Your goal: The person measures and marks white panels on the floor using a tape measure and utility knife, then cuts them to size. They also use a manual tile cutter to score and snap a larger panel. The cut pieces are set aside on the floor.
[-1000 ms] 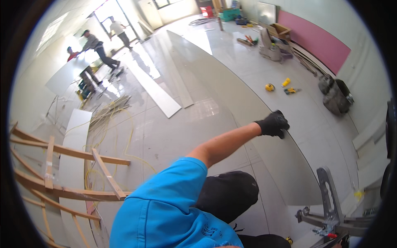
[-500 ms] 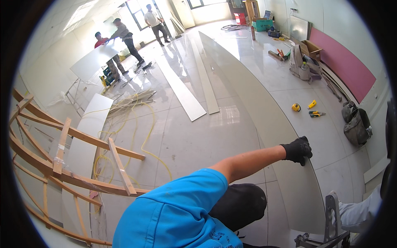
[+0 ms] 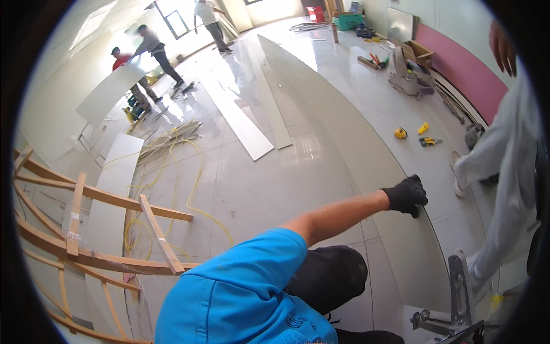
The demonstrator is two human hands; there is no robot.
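Observation:
My left hand [image 3: 407, 196], in a black glove, is shut on the right edge of a long pale board [image 3: 321, 120] lying along the floor, my arm stretched across it from the blue sleeve. My dark-trousered knee is bent below the arm. Beside the board's near end, at lower right, stands a metal tool with an upright slotted plate [image 3: 459, 289]. Right of my hand lie a yellow tape measure [image 3: 400, 133], a small yellow item [image 3: 423, 127] and yellow-handled pliers [image 3: 429, 141]. My right hand is not in view.
A co-worker in light trousers [image 3: 495, 172] stands close at right. Three people [image 3: 160, 57] are far back, two holding a white panel [image 3: 100, 100]. Wooden frames [image 3: 103, 258], yellow cord [image 3: 203, 212], white strips [image 3: 235, 120], bags [image 3: 404, 77] and a pink board [image 3: 458, 74] lie around.
A co-worker has stepped in at the right edge, a hand hanging at the top. The view has shifted. My left hand keeps hold of the board's edge. The far person in white has moved.

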